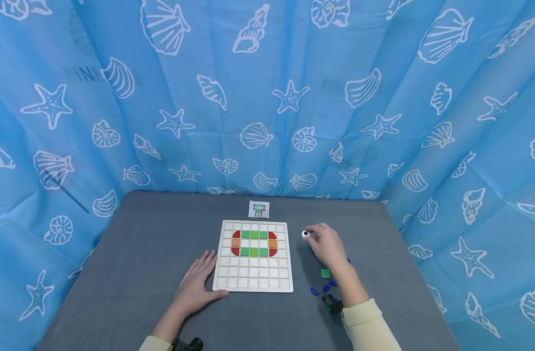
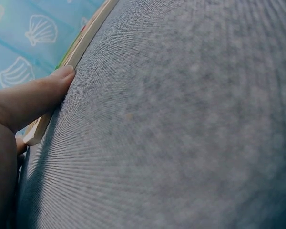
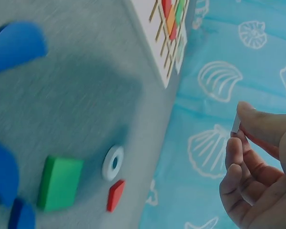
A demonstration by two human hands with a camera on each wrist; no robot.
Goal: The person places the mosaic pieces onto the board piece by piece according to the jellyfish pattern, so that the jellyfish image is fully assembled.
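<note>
A white grid board [image 1: 254, 282] lies on the grey table, bearing red, orange and green pieces set in a rounded ring. My left hand [image 1: 194, 282] rests at the board's lower left corner, fingers extended along the left side and thumb by the near edge. In the left wrist view, the thumb [image 2: 35, 98] touches the board's edge [image 2: 93, 36]. Right of the board, my right hand [image 1: 329, 247] pinches a small white disc with a black dot [image 1: 306, 234] between thumb and fingers. The right wrist view shows this disc [image 3: 236, 123] edge-on, raised off the table.
Behind the board lies a small card with a coloured pattern [image 1: 259, 209]. Blue half-round pieces [image 1: 314, 290] and a green square [image 1: 326, 273] lie beside my right forearm. A white ring-like piece [image 3: 113, 163] and a red piece [image 3: 115, 195] lie nearby. A blue curtain [image 1: 267, 97] hangs behind the table.
</note>
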